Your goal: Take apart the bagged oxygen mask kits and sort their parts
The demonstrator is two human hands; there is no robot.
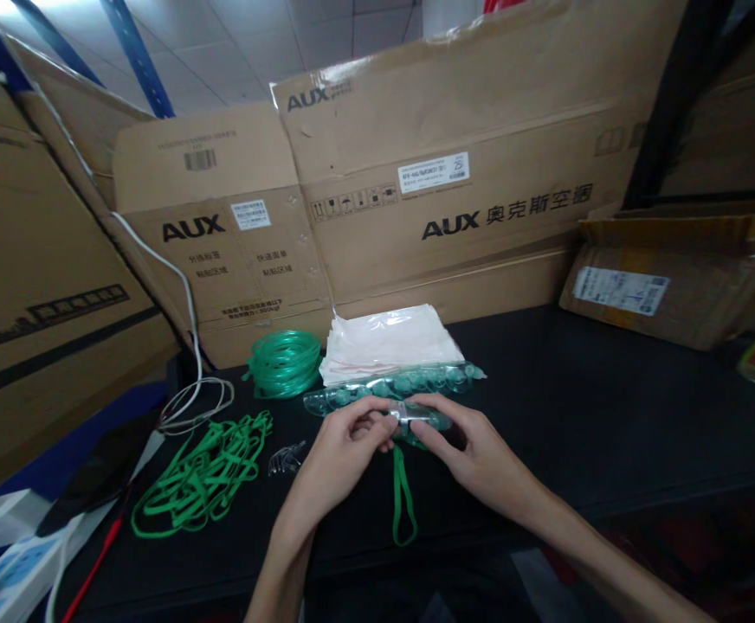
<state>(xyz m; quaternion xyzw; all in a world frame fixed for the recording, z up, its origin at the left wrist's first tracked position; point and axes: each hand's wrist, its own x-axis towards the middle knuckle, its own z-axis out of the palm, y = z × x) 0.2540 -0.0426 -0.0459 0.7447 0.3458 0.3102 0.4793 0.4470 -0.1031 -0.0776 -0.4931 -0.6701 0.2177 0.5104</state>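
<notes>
Left hand point(348, 437), right hand point(472, 439); translucent piece point(408, 414) gripped between

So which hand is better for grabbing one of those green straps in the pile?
Probably the left hand: the green straps lie on its side, nearer to it. The right hand is farther off, beyond the left. Both are busy holding the clear green piece, though.

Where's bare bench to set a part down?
Free: black tabletop right of the right hand, up to the taped carton. Crowded: left of the left hand, with the green cord pile and tubing coil; behind them, white stack.
</notes>
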